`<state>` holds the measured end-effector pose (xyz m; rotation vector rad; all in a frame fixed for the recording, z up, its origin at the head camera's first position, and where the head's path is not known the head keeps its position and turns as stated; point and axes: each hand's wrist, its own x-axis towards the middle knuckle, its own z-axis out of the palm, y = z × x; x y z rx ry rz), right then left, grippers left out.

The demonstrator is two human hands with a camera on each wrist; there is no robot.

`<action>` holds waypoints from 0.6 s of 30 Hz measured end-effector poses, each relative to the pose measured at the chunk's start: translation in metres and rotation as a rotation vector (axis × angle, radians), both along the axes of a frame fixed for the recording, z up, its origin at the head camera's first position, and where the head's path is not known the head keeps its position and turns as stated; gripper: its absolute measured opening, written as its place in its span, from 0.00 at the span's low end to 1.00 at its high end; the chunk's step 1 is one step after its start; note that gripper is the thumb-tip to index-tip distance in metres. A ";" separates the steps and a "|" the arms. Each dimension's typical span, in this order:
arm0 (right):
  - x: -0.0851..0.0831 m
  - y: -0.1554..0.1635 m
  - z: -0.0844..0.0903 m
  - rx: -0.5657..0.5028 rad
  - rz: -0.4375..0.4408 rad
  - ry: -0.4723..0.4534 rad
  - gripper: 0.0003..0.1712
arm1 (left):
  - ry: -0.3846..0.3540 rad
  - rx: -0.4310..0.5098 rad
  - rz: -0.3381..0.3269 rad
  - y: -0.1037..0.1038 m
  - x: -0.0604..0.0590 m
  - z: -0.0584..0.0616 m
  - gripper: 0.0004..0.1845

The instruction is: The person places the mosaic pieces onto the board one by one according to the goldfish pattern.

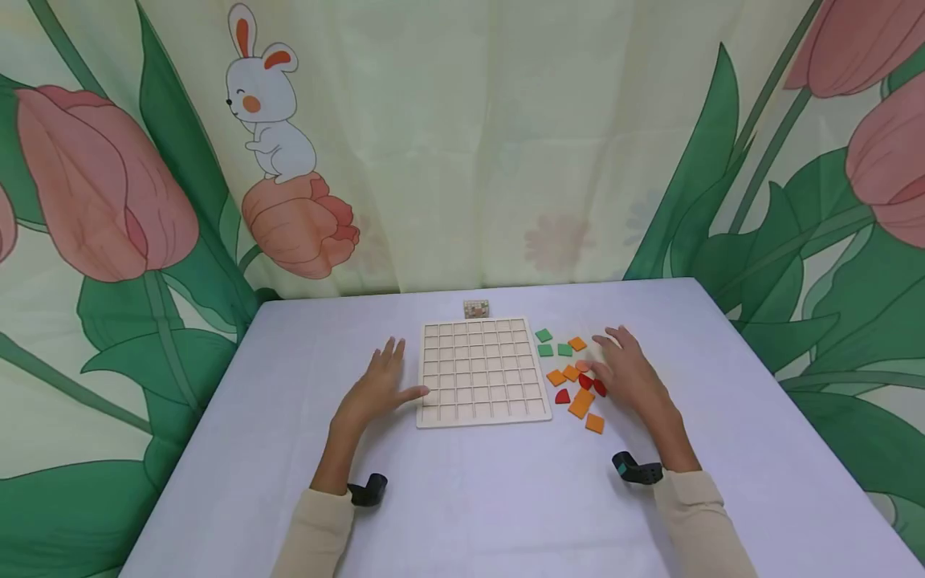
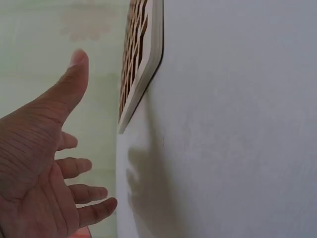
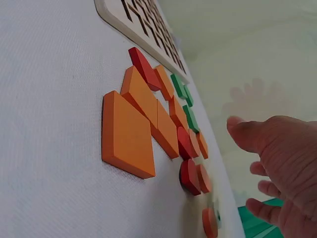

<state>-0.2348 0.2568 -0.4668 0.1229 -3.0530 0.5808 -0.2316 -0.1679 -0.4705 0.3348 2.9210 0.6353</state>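
Two open hands, left hand (image 1: 377, 387) at grid board (image 1: 482, 372) edge, right hand (image 1: 627, 371) over tiles (image 1: 580, 401).

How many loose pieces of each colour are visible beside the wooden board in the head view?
Green pieces: 3
Orange pieces: 5
Red pieces: 3
Total: 11 visible; the right hand may hide more.

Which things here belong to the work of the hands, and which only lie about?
Belonging to the work:
- wooden grid board, beside the left hand
- orange, green and red tiles, under and beside the right hand

Only lying about:
- small patterned block behind the board
- white table
- flower curtain
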 end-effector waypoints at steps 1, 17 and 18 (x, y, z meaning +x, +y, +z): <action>0.001 -0.001 0.000 -0.016 -0.002 0.002 0.33 | -0.003 0.018 -0.012 0.003 0.002 -0.001 0.58; -0.011 -0.006 -0.019 -0.184 0.009 -0.060 0.20 | -0.075 0.241 0.030 0.042 0.020 -0.027 0.66; -0.011 -0.006 -0.019 -0.185 0.011 -0.060 0.19 | -0.068 0.246 0.028 0.042 0.021 -0.028 0.66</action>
